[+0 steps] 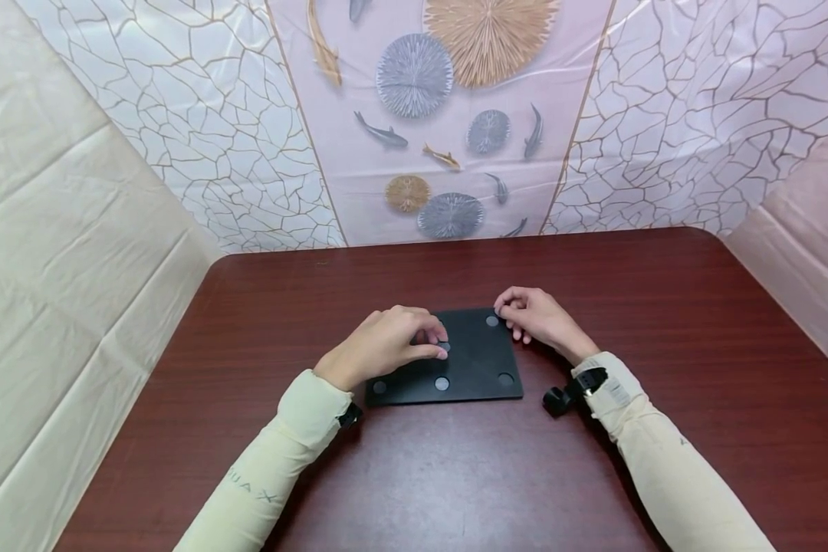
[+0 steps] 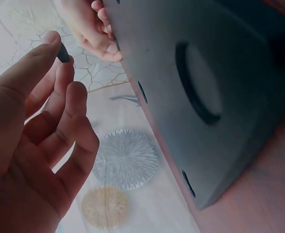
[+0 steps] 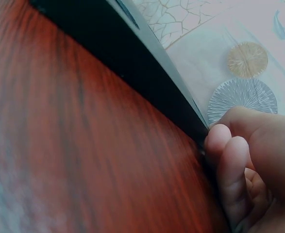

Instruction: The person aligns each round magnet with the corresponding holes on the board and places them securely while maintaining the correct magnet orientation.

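A black rectangular board (image 1: 479,353) with several round spots along its edges lies on the table. My left hand (image 1: 393,341) hovers over its left part and pinches a small dark disc (image 2: 63,53) between thumb and fingertips, clear of the surface; the other fingers are loosely bent. At the board's far right corner, my right hand (image 1: 541,318) has thumb and forefinger together at a small grey disc (image 1: 498,311). Its lower fingers (image 3: 234,165) are curled beside the board's edge in the right wrist view, where that disc is hidden.
One pale round spot (image 1: 441,384) shows on the board's near edge, and a darker one (image 1: 506,379) at its near right corner. The reddish-brown table (image 1: 414,475) reaches back to a patterned cloth (image 1: 448,153). A black wrist camera (image 1: 557,400) hangs from the right sleeve.
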Motion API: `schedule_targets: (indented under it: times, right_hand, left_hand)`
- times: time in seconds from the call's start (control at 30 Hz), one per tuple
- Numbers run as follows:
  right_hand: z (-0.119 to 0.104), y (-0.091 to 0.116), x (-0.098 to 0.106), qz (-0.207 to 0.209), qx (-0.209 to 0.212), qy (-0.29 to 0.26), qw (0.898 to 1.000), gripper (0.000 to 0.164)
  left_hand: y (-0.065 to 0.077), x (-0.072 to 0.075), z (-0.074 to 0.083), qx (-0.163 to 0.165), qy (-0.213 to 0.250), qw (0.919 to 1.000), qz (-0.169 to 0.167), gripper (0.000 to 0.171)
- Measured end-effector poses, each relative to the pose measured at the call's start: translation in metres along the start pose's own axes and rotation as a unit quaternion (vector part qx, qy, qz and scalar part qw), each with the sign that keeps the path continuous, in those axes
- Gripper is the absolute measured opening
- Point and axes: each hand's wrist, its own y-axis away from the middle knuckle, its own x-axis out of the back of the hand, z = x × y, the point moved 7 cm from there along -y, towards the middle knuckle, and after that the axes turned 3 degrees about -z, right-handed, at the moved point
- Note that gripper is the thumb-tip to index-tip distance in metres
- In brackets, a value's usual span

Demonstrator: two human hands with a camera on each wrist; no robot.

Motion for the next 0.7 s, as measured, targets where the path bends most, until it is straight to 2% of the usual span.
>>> schedule_targets:
  times: [0.23,0.5,0.7]
  right_hand:
    - [0.001,-0.002,-0.001,0.002,-0.003,0.002,1.000,0.018]
    - [0.001,-0.003,0.000,0.004,0.002,-0.004,1.000,0.016]
    - [0.001,-0.001,0.001,0.001,-0.001,0.001,1.000,0.019]
  left_hand:
    - [-0.007,-0.005,0.005,-0.001,-0.001,1.0000,0.005,0.022]
    - [-0.016,-0.011,0.016,-0.003,0.038,0.9992,-0.014,0.016]
    - [-0.026,-0.017,0.026,-0.013,0.045,0.9984,-0.031,0.013]
